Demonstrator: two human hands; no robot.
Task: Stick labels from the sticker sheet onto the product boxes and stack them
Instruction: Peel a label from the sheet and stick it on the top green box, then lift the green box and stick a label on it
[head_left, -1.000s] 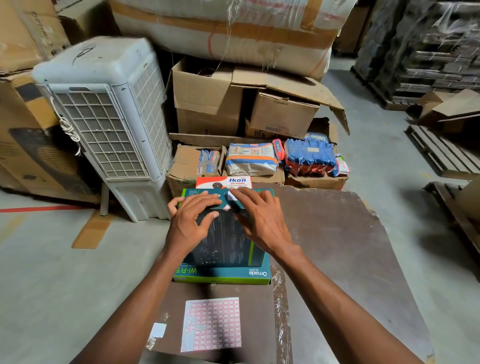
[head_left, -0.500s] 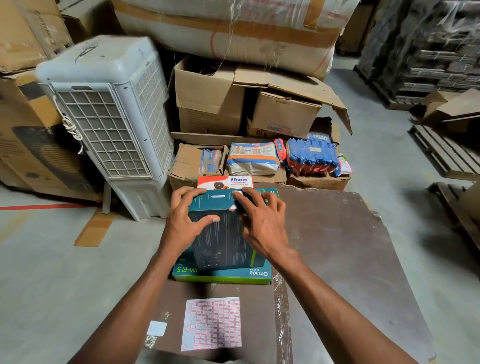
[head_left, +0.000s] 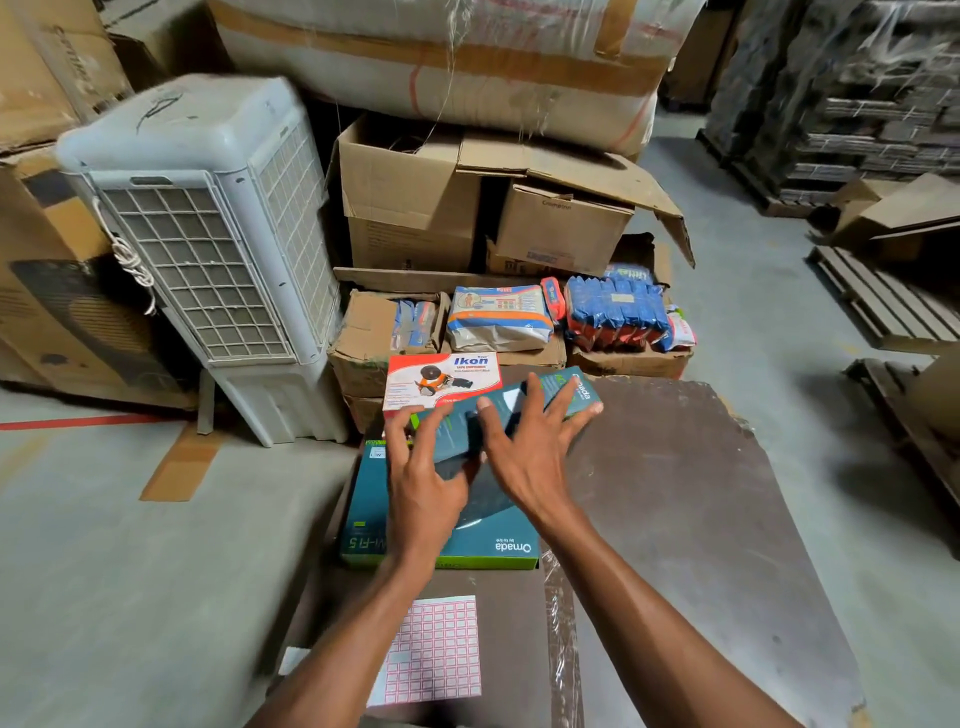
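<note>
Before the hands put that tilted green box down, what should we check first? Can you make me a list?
1. Both hands hold the tilted box: left hand and right hand are on it. Ok.
2. Box level: it slants, right end higher. Not ok.
3. Box below lies flat on the brown board. Ok.
4. Label stuck on the tilted box: a white patch shows between the fingers, too blurred. Cannot tell.
5. Sticker sheet lies near, apart from the boxes. Ok.
</note>
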